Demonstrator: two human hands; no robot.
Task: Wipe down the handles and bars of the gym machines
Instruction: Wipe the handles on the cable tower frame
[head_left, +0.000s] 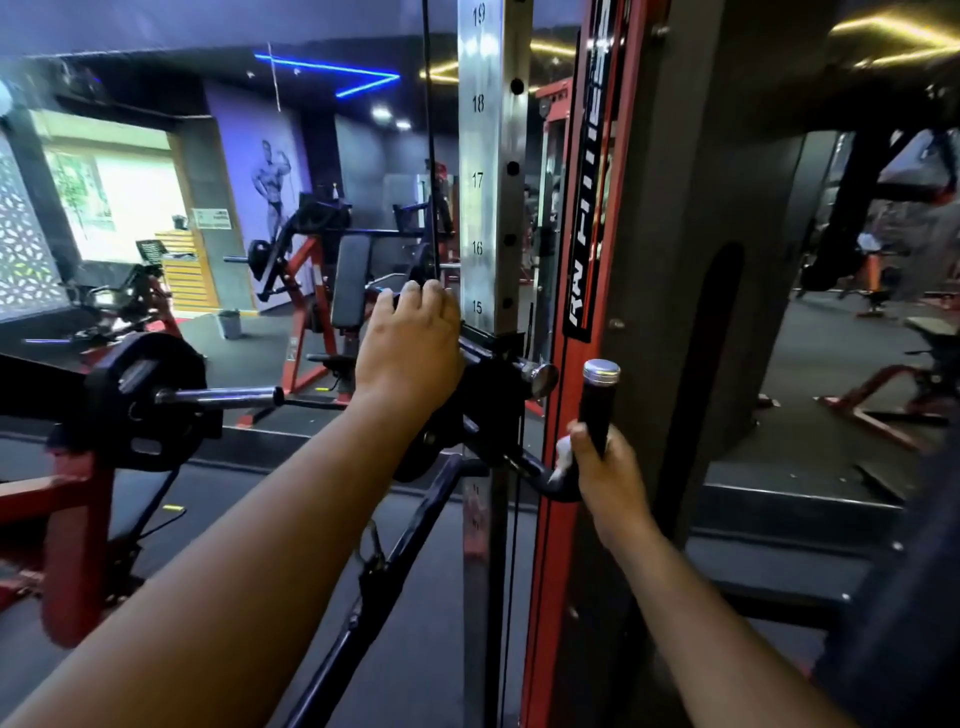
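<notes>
Handles on the cable machine are where the person works at this moment. One black handle (597, 410) with a shiny steel cap stands upright just beside the red upright (558, 441) of the machine, at the right of the numbered steel column (493, 171). The right hand (605, 475) grasps the lower part of this handle, fingers curled round it, and a small white cloth (565, 451) is pressed between the palm and the grip; only a corner of the cloth shows at the left side of the hand.

The left hand (410, 345) is higher and to the left. It lies over the black carriage (488, 410) that sits on the column at about the mark 15, with the fingers bent over its top near the thin black cable (430, 156). What exactly the fingers close on I cannot tell, because the back of the hand hides it.

Further left, a black weight plate (140, 400) sits on a chrome bar (218, 397) of another red machine. Behind, a bench with a black pad (350, 280) stands on the dark floor.
</notes>
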